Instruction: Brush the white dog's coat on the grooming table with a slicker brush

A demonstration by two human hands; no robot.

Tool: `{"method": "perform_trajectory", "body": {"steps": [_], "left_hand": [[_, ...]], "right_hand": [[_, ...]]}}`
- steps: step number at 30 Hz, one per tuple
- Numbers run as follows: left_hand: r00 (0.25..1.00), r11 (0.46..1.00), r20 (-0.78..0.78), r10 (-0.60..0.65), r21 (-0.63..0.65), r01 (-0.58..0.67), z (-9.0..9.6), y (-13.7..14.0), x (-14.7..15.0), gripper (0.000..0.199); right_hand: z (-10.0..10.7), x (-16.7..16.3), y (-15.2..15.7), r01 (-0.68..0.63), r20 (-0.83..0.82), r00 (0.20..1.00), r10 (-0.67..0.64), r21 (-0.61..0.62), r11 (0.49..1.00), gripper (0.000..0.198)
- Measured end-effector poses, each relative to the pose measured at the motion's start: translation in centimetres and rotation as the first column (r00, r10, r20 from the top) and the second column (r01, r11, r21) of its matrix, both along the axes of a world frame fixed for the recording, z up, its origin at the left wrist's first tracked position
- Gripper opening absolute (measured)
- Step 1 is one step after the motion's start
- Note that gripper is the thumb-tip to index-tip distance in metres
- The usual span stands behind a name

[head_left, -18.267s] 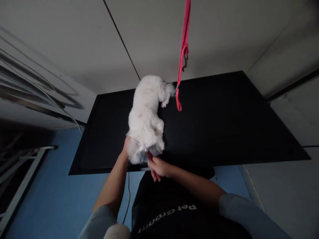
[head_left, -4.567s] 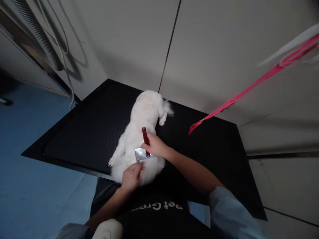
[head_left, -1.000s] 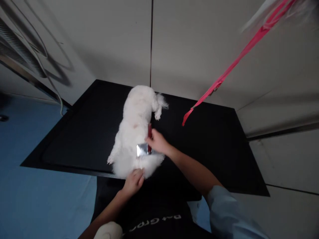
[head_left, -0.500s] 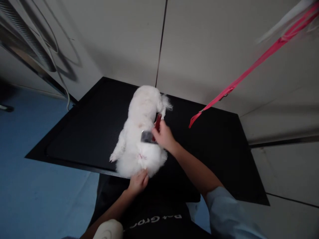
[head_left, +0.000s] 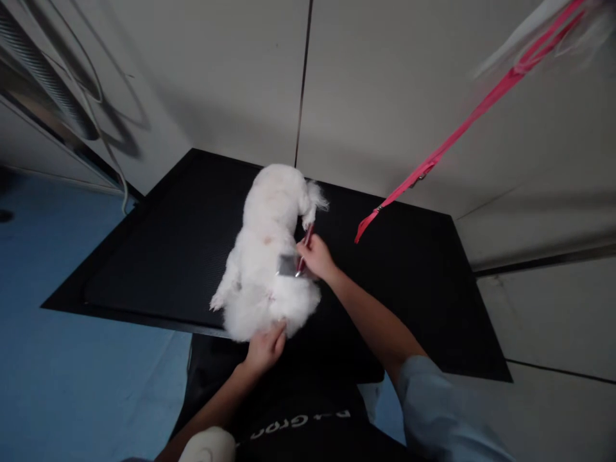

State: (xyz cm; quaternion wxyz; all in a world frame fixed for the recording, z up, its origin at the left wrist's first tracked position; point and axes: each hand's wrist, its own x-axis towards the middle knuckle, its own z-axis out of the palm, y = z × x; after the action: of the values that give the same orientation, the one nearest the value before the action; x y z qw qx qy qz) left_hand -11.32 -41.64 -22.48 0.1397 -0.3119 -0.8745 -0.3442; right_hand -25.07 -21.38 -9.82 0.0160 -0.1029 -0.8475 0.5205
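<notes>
A white fluffy dog (head_left: 272, 218) lies on the black grooming table (head_left: 158, 256), its fluffy head end at the near edge. My left hand (head_left: 264, 348) is closed on the fur at that end, its fingertips partly sunk in the coat. My right hand (head_left: 317, 256) is wrapped round the dark red handle of a slicker brush (head_left: 287, 265). The brush's flat grey head lies over the dog's upper body on the right side, touching or just above the fur; I cannot tell which.
A pink grooming loop (head_left: 433, 157) hangs slantwise over the table's right half. Behind stands a grey panelled wall (head_left: 240, 83). A ribbed hose (head_left: 52, 70) and a pale cable (head_left: 113, 154) hang at the upper left, above the blue floor (head_left: 96, 372).
The brush has shifted slightly right and its handle has turned in my right hand. My left hand keeps its hold on the fur. The whole view has slid a little.
</notes>
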Motion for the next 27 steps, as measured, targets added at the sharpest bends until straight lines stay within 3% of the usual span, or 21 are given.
{"method": "perform_trajectory", "body": {"steps": [2,3,6,7,8,10,12,13,16,17,18,21,22,25,27], "left_hand": [[1.0,1.0,-0.003,0.019,-0.021,-0.019,0.0,0.2,0.0,0.025],[1.0,0.999,-0.007,0.027,-0.024,-0.027,0.0,0.3,-0.1,0.024],[1.0,1.0,-0.014,0.016,0.0,-0.016,0.8,0.7,-0.2,0.024],[1.0,1.0,-0.016,0.001,0.012,-0.001,1.4,0.7,-0.3,0.025],[1.0,1.0,-0.018,-0.015,0.025,0.015,2.3,0.6,-0.2,0.025],[1.0,0.998,-0.016,-0.024,0.059,0.025,4.4,0.2,-0.1,0.026],[1.0,0.992,-0.02,0.014,0.128,-0.011,6.7,-0.6,0.0,0.026],[0.998,0.983,-0.038,0.055,0.177,-0.047,7.7,-1.0,-0.1,0.023],[0.974,0.954,-0.116,0.193,0.253,-0.159,9.5,-1.7,-1.0,0.013],[0.971,0.959,-0.126,0.206,0.226,-0.174,9.6,-1.7,-1.5,0.011],[0.972,0.968,-0.121,0.2,0.178,-0.177,9.5,-1.7,-2.0,0.012],[0.976,0.977,-0.063,0.209,0.046,-0.207,8.3,-1.6,-3.5,0.029],[0.972,0.972,-0.034,0.233,0.021,-0.232,7.8,-1.6,-3.8,0.034],[0.953,0.962,0.13,0.273,-0.008,-0.275,6.6,-1.8,-4.4,0.035],[0.932,0.966,0.263,0.248,0.009,-0.26,6.1,-1.9,-4.3,0.034]], "right_hand": [[-0.4,0.1,0.1,0.176,-0.092,0.98,-0.177,-0.019,0.984,0.017],[-0.6,0.4,-0.1,0.142,-0.119,0.982,-0.147,-0.045,0.989,0.02],[-1.2,1.3,-0.6,-0.183,-0.043,0.983,0.179,-0.153,0.971,0.022],[-1.3,1.4,-0.5,-0.214,0.004,0.976,0.219,-0.183,0.96,0.02],[-1.2,1.3,-0.1,-0.165,0.037,0.984,0.175,-0.192,0.967,0.018],[-1.0,0.8,1.1,0.103,0.009,0.995,-0.103,-0.16,0.982,0.017],[-0.7,0.6,2.0,0.304,-0.105,0.94,-0.323,-0.163,0.939,0.02],[-0.7,0.8,2.1,0.288,-0.142,0.938,-0.316,-0.185,0.94,0.022],[-1.3,1.8,1.5,-0.032,-0.061,0.998,0.016,-0.268,0.963,0.022],[-1.7,2.1,1.3,-0.072,-0.013,0.997,0.071,-0.289,0.955,0.021],[-2.0,2.2,1.2,-0.038,0.017,0.999,0.045,-0.299,0.954,0.02],[-2.5,2.5,1.2,0.19,-0.039,0.977,-0.209,-0.288,0.939,0.02],[-2.5,2.7,1.2,0.181,-0.072,0.975,-0.209,-0.285,0.941,0.021],[-1.9,3.1,1.2,0.011,-0.061,0.998,-0.027,-0.249,0.969,0.022],[-1.2,3.0,1.4,0.041,-0.023,0.999,-0.047,-0.212,0.976,0.019]]}}
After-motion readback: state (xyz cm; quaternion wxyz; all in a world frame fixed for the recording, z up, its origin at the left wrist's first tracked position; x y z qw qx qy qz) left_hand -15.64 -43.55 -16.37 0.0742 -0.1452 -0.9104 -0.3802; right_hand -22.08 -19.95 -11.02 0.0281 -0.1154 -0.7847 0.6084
